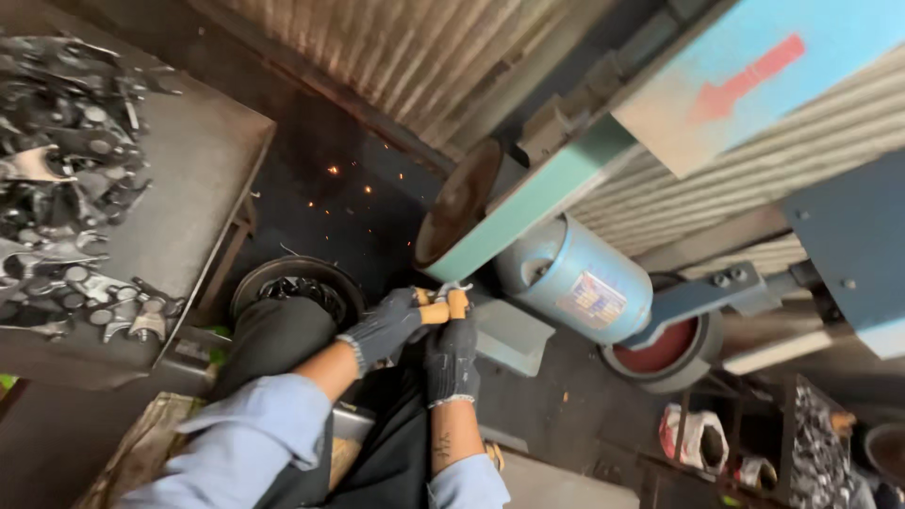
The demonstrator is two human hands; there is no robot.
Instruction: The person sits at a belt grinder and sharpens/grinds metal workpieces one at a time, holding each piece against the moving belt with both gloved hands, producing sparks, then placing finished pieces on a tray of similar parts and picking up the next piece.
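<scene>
Head view, looking down: both gloved hands meet at the lower edge of the green sanding belt. The left hand is curled tight, and the right hand is closed too, both gripping a small metal piece behind orange-tipped fingers. The piece is pressed to the belt at the contact wheel, and sparks fly off toward ten o'clock, so grinding looks to be under way.

At nine o'clock a worktop carries a heap of dark metal parts, seemingly many left. At seven o'clock of the hands sits a round bin with more pieces. The blue motor sits at three o'clock.
</scene>
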